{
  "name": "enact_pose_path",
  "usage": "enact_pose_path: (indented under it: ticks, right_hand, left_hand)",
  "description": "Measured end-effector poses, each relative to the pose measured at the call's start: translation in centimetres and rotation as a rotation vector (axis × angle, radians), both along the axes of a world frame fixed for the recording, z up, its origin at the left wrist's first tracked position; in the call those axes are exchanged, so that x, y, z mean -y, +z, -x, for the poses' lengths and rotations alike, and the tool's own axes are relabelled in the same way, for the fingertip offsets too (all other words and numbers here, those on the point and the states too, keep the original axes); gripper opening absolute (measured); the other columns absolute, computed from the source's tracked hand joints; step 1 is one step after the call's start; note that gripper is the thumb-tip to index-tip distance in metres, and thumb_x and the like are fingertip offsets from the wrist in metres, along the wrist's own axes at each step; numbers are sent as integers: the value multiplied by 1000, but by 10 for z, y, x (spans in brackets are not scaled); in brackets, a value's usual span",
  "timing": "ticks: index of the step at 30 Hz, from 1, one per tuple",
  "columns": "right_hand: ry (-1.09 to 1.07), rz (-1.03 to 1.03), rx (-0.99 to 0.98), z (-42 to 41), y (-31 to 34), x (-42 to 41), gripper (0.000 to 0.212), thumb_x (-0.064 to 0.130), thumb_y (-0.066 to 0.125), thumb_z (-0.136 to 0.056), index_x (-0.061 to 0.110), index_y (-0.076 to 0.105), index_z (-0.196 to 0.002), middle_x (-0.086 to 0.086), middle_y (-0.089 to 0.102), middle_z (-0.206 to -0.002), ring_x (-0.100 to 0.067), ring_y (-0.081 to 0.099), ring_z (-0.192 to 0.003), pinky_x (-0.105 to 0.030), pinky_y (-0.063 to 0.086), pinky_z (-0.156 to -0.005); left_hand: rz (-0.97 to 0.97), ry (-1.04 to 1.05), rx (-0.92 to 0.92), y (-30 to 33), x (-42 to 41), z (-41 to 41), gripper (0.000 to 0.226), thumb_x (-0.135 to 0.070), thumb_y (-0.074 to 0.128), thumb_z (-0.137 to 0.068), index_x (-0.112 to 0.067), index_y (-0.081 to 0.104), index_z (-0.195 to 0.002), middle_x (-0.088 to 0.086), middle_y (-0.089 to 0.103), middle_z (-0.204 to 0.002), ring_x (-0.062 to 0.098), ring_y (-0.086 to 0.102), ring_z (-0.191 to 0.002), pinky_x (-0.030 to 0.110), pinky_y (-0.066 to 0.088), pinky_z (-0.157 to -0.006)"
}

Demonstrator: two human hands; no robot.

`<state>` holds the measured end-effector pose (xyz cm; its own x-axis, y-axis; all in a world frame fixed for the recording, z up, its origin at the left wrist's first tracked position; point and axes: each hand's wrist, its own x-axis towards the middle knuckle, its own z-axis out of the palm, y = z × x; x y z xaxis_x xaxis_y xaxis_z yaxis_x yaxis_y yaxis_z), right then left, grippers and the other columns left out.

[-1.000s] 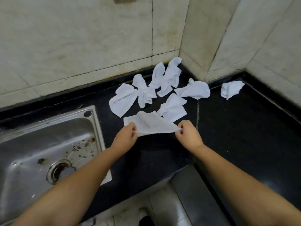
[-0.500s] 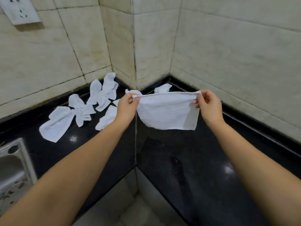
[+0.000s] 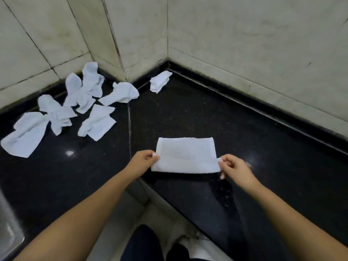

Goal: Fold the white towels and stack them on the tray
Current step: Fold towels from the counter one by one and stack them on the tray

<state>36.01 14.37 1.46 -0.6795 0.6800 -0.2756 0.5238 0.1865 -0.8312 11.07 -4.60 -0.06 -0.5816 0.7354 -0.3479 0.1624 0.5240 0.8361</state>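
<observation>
Now left hand [image 3: 144, 162] and right hand [image 3: 234, 167] pinch side edges of folded white towel [image 3: 185, 155], flat soft rectangle on glossy speckled black countertop [image 3: 244, 132]. Crumpled towels [image 3: 75, 112] lie near tiled corner.

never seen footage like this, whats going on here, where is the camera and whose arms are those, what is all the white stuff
There is no machine here. The camera sits on a person's head and looks forward and down, so the two arms are the wearer's own. The surface is a black stone countertop in a tiled corner. The left hand and the right hand each pinch one end of a white towel that lies spread on the countertop, its near part doubled over. The rest of the white stuff is crumpled towels: a group at the left and one by the corner. A sink edge shows at far left. No tray is in view.
</observation>
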Motion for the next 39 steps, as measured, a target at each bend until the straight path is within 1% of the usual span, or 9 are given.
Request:
enact_pose_path:
  ticks: [10, 14, 17, 23, 27, 30, 33, 37, 39]
  right_hand:
    - [-171, -134, 220, 47, -23, -41, 17, 19, 50, -93, 7, 61, -89, -5, 61, -82, -16, 52, -73, -27, 40, -61]
    - [-191, -217, 363, 71, -32, -56, 18, 23, 48, -94, 11, 61, -92, -10, 61, -99, -24, 56, -84, -30, 41, -70]
    - [-152, -313, 491, 79, -38, -55, 19, 26, 46, -95, 13, 59, -100, -10, 52, -112, -24, 53, -83, -31, 42, -71]
    - [186, -636, 506, 125, -28, -45, 40, 18, 47, -93, 17, 45, -133, -9, 46, -131, -28, 41, -120, -39, 34, -97]
    - [498, -532, 454, 188, -25, -10, 40, 30, 47, -95, 21, 46, -134, -5, 48, -131, -24, 42, -124, -39, 33, -101]
    - [567, -557, 488, 215, -32, 13, 43, 33, 49, -95, 19, 43, -135, -5, 45, -134, -25, 41, -126, -40, 34, -103]
    - [624, -587, 528, 225, -35, 22, 35, 28, 48, -95, 18, 49, -128, -7, 47, -131, -25, 42, -124, -40, 34, -102]
    - [606, -390, 489, 220, -19, 18, 24, 25, 50, -94, 18, 54, -117, -5, 54, -118, -21, 50, -112, -35, 40, -96]
    - [469, -181, 342, 217, -1, 7, 14, 23, 53, -93, 19, 57, -106, 0, 57, -101, -15, 56, -95, -24, 45, -77]
  left_hand:
    - [74, 72, -219, -16, -53, 22, 11, -25, 57, -90, -16, 62, -85, 1, 60, -79, 16, 57, -78, 27, 44, -67]
    - [222, 11, -504, -28, -74, 32, 14, -30, 52, -92, -20, 61, -91, 0, 60, -90, 18, 56, -91, 38, 44, -89]
    - [282, -65, -665, -40, -74, 34, 17, -31, 50, -93, -20, 59, -102, 1, 57, -104, 18, 49, -102, 36, 37, -94]
    - [273, -57, -693, -40, -56, 22, 43, -43, 51, -90, -21, 44, -126, 1, 46, -127, 19, 41, -119, 34, 30, -101]
    - [349, -102, -779, -51, -29, 2, 60, -56, 47, -86, -19, 42, -132, 2, 48, -129, 20, 46, -118, 36, 35, -97]
    - [391, -92, -861, -55, -16, -4, 62, -64, 40, -75, -17, 58, -111, 2, 64, -104, 19, 63, -92, 34, 51, -74]
    - [417, -79, -842, -53, -10, -5, 59, -64, 57, -67, -18, 61, -103, 1, 65, -97, 18, 63, -85, 33, 51, -68]
    - [365, -61, -677, -46, -15, -6, 36, -45, 57, -85, -21, 57, -111, 1, 48, -121, 20, 46, -114, 36, 36, -94]
    - [252, -19, -519, -34, -22, 7, 19, -36, 50, -92, -22, 56, -105, -3, 49, -115, 16, 46, -111, 34, 33, -97]
